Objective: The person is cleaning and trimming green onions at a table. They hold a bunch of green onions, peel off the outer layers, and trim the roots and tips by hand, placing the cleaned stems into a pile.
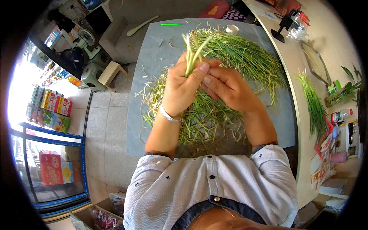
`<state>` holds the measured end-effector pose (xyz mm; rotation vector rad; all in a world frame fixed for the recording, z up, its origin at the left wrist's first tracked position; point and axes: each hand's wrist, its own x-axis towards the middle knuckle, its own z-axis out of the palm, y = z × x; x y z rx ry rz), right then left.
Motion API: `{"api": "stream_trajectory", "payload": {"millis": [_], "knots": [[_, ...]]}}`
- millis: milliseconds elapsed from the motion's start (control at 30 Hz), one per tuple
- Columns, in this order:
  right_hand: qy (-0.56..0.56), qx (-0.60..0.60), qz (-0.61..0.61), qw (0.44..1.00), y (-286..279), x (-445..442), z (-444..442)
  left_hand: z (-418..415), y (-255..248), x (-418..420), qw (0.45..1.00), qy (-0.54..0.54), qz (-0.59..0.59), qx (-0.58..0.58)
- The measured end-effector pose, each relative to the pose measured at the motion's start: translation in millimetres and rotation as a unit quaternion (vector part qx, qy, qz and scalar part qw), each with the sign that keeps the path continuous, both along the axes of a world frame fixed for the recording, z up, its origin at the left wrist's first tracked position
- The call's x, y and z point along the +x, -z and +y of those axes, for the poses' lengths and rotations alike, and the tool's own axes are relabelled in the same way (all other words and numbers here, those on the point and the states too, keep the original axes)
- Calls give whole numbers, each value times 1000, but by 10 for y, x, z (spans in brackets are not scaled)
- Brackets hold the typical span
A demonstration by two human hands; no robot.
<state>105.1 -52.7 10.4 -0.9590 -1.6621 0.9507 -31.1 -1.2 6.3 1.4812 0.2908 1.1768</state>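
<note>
Above a grey table (pixel 155 37), my left hand (pixel 184 83), with a bracelet at the wrist, is closed around a few pale-stemmed green shoots (pixel 190 59). My right hand (pixel 227 86) meets it at the fingertips, its thumb and forefinger pinched together; whether a stalk lies between them is hidden. Behind both hands a large heap of thin green stalks (pixel 244 54), like chives or young scallions, spreads over the table's far right. Loose, tangled trimmings and leaves (pixel 207 120) lie under and between my forearms, reaching to the left (pixel 152 100).
A green pen-like object (pixel 170 24) and a white cup (pixel 232 29) rest near the table's far edge. On the pale counter (pixel 299 115) at right lie a neat bunch of green stalks (pixel 313 106) and a plastic bottle (pixel 341 116). A small wooden stool (pixel 110 73) stands left.
</note>
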Motion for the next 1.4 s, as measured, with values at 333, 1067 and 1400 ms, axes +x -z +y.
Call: {"api": "stream_trajectory", "payload": {"millis": [333,1067,1400], "knots": [[79,-39,5,996,245,246,-156,472,47,-408,896,174,-363,-186],[229,128,-127,957,277,711,-94,381,35,-389,965,128,-193,-125],[194,175,71,963,133,192,5,98,31,25,976,207,-32,-62]]}}
